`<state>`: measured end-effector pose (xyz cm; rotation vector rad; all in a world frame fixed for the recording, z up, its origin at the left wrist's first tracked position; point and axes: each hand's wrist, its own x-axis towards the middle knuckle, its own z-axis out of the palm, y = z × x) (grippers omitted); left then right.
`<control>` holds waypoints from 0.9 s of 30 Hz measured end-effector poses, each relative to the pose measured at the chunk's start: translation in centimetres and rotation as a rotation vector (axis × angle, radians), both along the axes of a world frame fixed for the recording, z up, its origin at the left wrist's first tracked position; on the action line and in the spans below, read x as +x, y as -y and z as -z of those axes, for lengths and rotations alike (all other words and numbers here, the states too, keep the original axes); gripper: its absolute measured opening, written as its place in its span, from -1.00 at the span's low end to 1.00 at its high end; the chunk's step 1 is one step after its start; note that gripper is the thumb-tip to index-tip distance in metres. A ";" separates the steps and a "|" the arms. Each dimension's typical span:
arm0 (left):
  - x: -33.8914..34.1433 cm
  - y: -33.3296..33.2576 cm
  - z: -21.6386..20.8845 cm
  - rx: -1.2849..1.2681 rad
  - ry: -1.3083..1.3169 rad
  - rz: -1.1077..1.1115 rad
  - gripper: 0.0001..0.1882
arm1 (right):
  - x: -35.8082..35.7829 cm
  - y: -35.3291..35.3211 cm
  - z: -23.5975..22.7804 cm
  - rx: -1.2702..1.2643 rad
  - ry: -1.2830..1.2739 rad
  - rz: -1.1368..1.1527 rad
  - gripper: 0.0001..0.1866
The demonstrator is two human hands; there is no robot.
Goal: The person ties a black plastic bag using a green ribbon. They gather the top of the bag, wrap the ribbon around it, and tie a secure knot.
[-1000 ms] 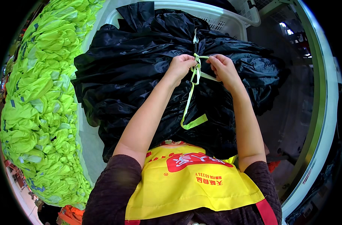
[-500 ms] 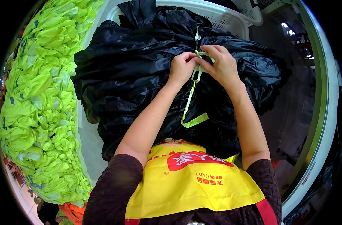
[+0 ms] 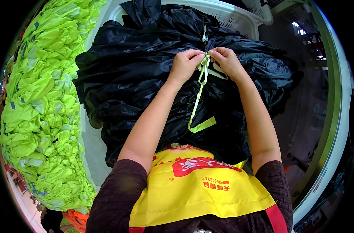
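A big gathered bundle of shiny black fabric (image 3: 130, 81) lies in front of me. Round its middle runs a pale yellow-green strip of cloth (image 3: 202, 77), knotted near the top, with a long tail (image 3: 204, 124) hanging toward me over the fabric. My left hand (image 3: 186, 64) pinches the strip beside the knot between thumb and fingers. On the other side of the knot my right hand (image 3: 226, 62) is closed in a pinch on the strip too, and a loose pale end hangs below its fingers. The fingertips of both hands nearly meet.
A long heap of bright lime-green fabric pieces (image 3: 45, 108) fills the left side. Behind the black bundle stands a white plastic basket (image 3: 239, 25). A pale curved rail (image 3: 342, 116) runs down the right. Orange fabric (image 3: 76, 219) shows at the lower left, and I wear a yellow apron (image 3: 200, 198).
My hands have drawn slightly apart to either side of the knot, which looks tighter. A loose end of the strip now hangs below my right hand.
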<state>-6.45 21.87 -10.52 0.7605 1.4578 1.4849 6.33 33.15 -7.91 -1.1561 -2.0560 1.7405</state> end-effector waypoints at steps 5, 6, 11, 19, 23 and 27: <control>-0.8 -0.4 -0.9 0.137 -0.674 0.070 -0.85 | -0.2 -0.6 0.7 0.050 0.066 -0.013 -0.73; -1.0 -0.5 -1.0 0.157 -0.745 0.088 -0.85 | -0.3 -0.7 0.7 0.058 0.084 -0.019 -0.72; -0.7 -1.2 -0.4 0.215 -0.825 0.065 -0.85 | -0.1 -0.4 0.8 0.421 -0.018 0.048 -0.80; -0.6 -0.7 2.1 0.071 -0.265 0.053 -0.87 | 0.6 2.3 -0.1 0.937 0.005 -0.023 -0.91; -0.8 -0.5 2.8 0.095 -0.161 0.056 -0.86 | 0.5 2.0 -0.2 0.896 0.065 -0.107 -0.86; -0.6 -0.3 2.8 0.117 -0.066 0.047 -0.86 | 0.5 2.1 0.4 0.923 0.062 -0.106 -0.87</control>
